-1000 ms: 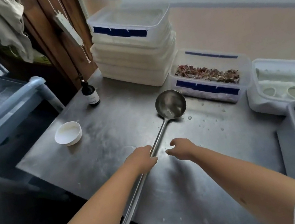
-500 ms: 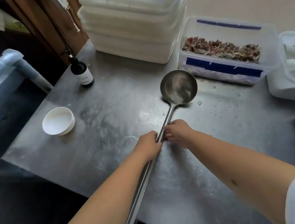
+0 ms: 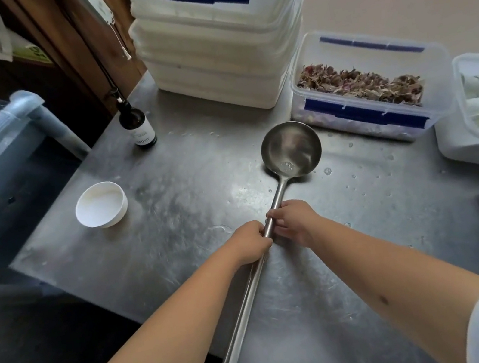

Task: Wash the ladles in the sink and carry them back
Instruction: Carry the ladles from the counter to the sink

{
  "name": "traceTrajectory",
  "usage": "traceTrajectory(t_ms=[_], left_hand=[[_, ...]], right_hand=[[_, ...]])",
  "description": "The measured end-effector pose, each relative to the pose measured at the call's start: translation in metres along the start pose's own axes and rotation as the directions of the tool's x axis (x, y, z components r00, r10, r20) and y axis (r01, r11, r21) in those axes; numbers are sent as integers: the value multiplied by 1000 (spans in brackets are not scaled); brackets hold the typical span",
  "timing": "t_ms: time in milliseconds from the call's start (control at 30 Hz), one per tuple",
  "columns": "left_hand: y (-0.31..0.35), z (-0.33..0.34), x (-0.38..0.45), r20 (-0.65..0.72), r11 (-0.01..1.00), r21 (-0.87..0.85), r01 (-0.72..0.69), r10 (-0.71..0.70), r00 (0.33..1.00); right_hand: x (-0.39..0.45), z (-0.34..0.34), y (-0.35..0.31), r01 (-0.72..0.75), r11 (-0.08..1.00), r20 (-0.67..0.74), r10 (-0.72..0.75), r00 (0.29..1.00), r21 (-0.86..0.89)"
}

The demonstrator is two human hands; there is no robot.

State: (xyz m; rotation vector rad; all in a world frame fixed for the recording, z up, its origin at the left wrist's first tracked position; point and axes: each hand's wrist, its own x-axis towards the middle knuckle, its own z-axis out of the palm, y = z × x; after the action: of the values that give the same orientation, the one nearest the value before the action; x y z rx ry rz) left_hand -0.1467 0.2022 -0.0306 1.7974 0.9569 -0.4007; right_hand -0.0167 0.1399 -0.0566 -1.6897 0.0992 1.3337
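Fingers (image 3: 272, 215) hidden round ladle (image 3: 290, 149) handle

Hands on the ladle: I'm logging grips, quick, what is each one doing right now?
Left hand: gripping the ladle handle.
Right hand: fingers curled round the same handle, nearer the bowl.

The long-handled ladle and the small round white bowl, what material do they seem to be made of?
The long-handled ladle looks like brushed steel: grey, with dull reflections. The small round white bowl seems ceramic or plastic; its matte white surface leaves this open.

Shiny metal ladle (image 3: 289, 150) on dull, scuffed steel table (image 3: 173, 211).
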Motion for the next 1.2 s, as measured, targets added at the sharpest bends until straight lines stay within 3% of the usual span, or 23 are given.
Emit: traceTrajectory(t_ms=[200, 533, 700, 1000, 1200], left_hand=[[20, -12, -23, 67, 963, -269, 33, -16, 998], [65, -6, -66, 90, 880, -474, 35, 9, 996], [86, 4, -89, 122, 874, -484, 26, 38, 992], [121, 14, -117, 132, 880, -470, -67, 145, 981], [134, 11, -127, 213, 897, -426, -115, 223, 951]], right_hand=[[-16, -3, -11, -34, 997, 15, 33, 999, 71], [-69, -27, -26, -23, 992, 32, 19, 999, 122], [-104, -44, -28, 2, 989, 30, -7, 1000, 146], [-152, -69, -37, 118, 970, -78, -104, 992, 212], [-180, -75, -33, 194, 929, -180, -142, 973, 317]])
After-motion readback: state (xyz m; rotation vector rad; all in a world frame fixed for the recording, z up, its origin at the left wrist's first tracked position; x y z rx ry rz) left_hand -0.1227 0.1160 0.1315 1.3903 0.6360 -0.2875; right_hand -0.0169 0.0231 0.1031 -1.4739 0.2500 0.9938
